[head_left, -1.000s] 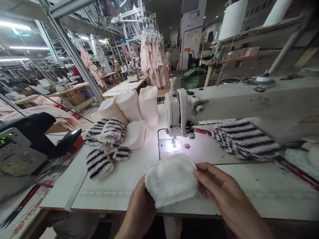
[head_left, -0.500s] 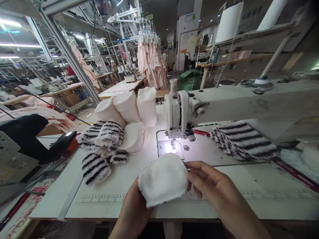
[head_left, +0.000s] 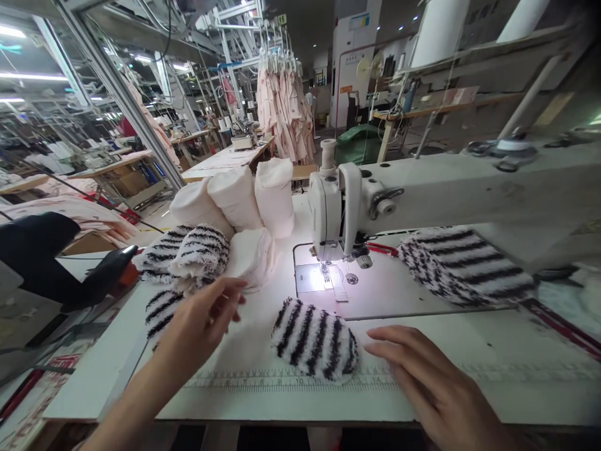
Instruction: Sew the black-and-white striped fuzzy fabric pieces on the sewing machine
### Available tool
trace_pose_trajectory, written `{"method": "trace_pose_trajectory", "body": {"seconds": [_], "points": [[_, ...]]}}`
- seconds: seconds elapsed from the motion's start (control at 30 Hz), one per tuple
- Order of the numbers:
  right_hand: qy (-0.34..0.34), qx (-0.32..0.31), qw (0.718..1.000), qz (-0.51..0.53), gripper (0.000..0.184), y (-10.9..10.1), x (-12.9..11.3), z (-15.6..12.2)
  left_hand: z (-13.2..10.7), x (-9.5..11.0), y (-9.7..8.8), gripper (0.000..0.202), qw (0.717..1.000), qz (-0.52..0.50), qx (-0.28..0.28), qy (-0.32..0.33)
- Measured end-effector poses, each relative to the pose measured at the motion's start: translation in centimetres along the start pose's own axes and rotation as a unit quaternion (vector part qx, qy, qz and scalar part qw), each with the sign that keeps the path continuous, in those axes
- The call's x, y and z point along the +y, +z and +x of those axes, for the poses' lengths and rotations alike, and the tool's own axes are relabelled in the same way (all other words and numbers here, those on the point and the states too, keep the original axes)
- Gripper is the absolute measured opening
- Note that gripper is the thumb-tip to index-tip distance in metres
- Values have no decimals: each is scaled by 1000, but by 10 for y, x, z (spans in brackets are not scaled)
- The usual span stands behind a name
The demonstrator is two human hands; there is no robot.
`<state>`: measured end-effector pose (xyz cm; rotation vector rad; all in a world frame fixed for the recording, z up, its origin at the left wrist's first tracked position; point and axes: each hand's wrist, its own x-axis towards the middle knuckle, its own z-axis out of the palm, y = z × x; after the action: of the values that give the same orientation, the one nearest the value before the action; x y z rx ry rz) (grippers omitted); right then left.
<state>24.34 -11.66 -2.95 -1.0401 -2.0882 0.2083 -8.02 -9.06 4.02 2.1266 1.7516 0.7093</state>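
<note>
The black-and-white striped piece point(head_left: 313, 338) lies flat on the surface point(head_left: 469, 382), just in front of the lit needle plate point(head_left: 322, 279) of the sewing machine point(head_left: 338, 213) and above the printed ruler strip point(head_left: 244, 381). The right hand point(head_left: 417, 376) rests low on the surface with fingers stretched out and loosely apart, holding nothing. Its fingertips sit just beside the piece's right edge, and contact cannot be told from here. The left hand point(head_left: 201, 316) is lifted and empty, with fingers loosely spread and pointing at the pile of striped and white pieces point(head_left: 197, 254) on the left, well apart from the piece in front.

The risks, as a judgement: nothing pins the striped piece down, so a brush from either wrist could skew it or push it toward the needle. The pile is heaped unevenly, so a careless grab could take two pieces at once or topple the white rolls point(head_left: 239, 197) behind it.
</note>
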Motion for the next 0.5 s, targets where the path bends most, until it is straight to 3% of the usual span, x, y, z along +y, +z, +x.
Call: {"method": "trace_pose_trajectory", "body": {"seconds": [0.1,0.3,0.4,0.5], "points": [[-39,-1,999,-18,36,-3,1,4,-5,15,21,29,999,-7,-41,-17],[-135,-35,981,-136,43,16,-6,5,19,18,62,40,996,17,-55,69],[-140,-14,975,-172,40,26,-16,5,47,16,67,41,991,-3,-64,114],[-139,-26,975,-169,39,25,-20,9,68,25,63,37,990,-10,-34,138]]}}
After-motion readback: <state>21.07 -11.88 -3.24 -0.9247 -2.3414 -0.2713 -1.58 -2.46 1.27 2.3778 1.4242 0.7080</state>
